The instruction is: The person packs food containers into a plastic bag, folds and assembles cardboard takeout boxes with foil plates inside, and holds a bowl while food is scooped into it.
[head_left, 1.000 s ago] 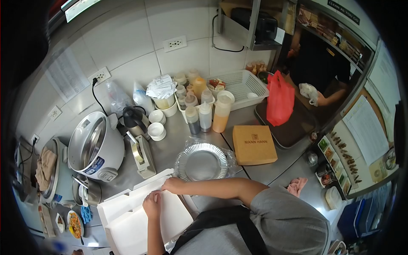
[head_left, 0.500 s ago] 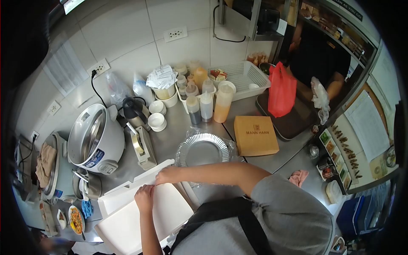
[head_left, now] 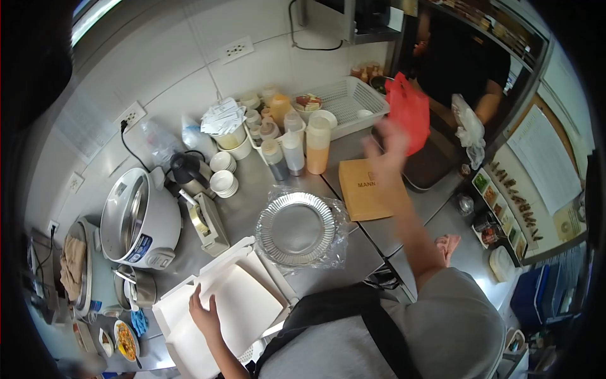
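Left hand (head_left: 206, 317): fingers spread, white box (head_left: 252, 309) under them.
Right hand (head_left: 389, 155): blurred, fingers apart, over the brown box (head_left: 358, 201).
Red bag (head_left: 416, 114): just beyond the right fingers.

A plain white cardboard box (head_left: 246, 303) lies open and set askew on the counter (head_left: 322, 278) at the lower centre-left of the frame, its smooth, pale panels spread out and a notched, folded-up edge running along its upper side. Right of centre, a flat brown cardboard box (head_left: 360, 199) lies shut, the dark letters "MANN" showing on its top and its right part hidden from view. Just above it, toward the upper right, a bright red bag (head_left: 413, 117) sits with crumpled sides and its top gathered upward.
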Motion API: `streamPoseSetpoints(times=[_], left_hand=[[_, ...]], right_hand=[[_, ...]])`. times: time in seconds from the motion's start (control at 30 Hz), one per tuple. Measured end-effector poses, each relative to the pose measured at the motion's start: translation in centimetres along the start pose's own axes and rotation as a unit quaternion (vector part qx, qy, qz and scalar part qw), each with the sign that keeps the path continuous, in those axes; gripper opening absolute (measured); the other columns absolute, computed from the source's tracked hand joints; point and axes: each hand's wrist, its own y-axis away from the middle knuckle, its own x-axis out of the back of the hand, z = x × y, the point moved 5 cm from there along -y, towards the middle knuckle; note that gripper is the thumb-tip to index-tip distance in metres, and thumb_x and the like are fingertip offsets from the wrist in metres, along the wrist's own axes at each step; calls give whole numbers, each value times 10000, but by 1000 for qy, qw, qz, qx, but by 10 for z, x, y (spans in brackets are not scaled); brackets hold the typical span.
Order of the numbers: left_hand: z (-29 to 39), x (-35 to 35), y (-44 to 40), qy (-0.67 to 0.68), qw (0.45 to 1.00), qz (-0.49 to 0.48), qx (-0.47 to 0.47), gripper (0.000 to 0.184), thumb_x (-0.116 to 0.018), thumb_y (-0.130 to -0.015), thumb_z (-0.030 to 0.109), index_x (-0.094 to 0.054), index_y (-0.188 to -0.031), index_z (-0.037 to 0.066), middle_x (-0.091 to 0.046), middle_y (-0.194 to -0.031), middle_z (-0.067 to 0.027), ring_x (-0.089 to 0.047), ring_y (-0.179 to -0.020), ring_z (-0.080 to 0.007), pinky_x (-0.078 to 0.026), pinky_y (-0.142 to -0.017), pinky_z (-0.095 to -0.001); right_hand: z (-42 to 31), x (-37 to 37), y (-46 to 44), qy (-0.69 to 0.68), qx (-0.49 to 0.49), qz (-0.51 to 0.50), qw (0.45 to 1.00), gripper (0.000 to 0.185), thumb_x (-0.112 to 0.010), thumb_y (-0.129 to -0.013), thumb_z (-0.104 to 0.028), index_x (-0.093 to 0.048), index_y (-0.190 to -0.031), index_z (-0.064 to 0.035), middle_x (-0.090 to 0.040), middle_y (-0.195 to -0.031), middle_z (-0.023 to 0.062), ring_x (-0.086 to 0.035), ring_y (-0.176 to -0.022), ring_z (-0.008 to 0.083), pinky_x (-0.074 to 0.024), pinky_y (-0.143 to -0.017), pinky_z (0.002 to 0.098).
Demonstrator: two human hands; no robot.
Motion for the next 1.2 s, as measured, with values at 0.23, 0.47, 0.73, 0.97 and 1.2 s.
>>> streamPoseSetpoints(times=[0.23,0.47,0.73,0.97,1.2], left_hand=[[-36,-5,40,157,980,9,124,398,-616,-845,6,-581,-1242,6,-635,-1163,-156,-610,-1066,-258,-458,-960,-386],[29,25,32,222,964,77,124,361,-594,-871,-4,-585,-1231,10,-640,-1124,-151,-611,-1014,-227,-458,-953,-365],[62,61,25,254,957,69,124,351,-651,-804,-27,-625,-1153,7,-653,-1064,-113,-626,-905,-167,-497,-833,-304],[111,53,-17,305,946,102,46,311,-646,-803,-41,-629,-1111,1,-656,-1044,-110,-642,-900,-182,-506,-839,-306],[151,-28,-17,361,931,33,32,253,-669,-801,-21,-637,-1052,-21,-672,-1031,-120,-657,-889,-192,-524,-815,-320]], right_hand=[[47,236,-118,623,-59,211,751,958,-850,-599,-423,-404,-1409,-175,-386,-1401,268,-357,-1293,461,-312,-1049,553],[146,305,-150,536,-14,77,840,677,-800,-667,-318,-550,-1250,-82,-543,-1256,227,-511,-1172,414,-422,-993,449],[62,281,-169,246,15,213,945,385,-757,-775,-191,-617,-1101,-41,-679,-1031,132,-639,-963,225,-488,-856,368],[-150,189,-320,-271,128,172,938,652,-751,-820,-145,-427,-1363,16,-521,-1329,135,-536,-1191,263,-439,-1034,420],[-327,76,-506,-120,335,172,919,427,-509,-945,-205,-480,-1314,9,-551,-1276,186,-539,-1176,307,-428,-1026,404]])
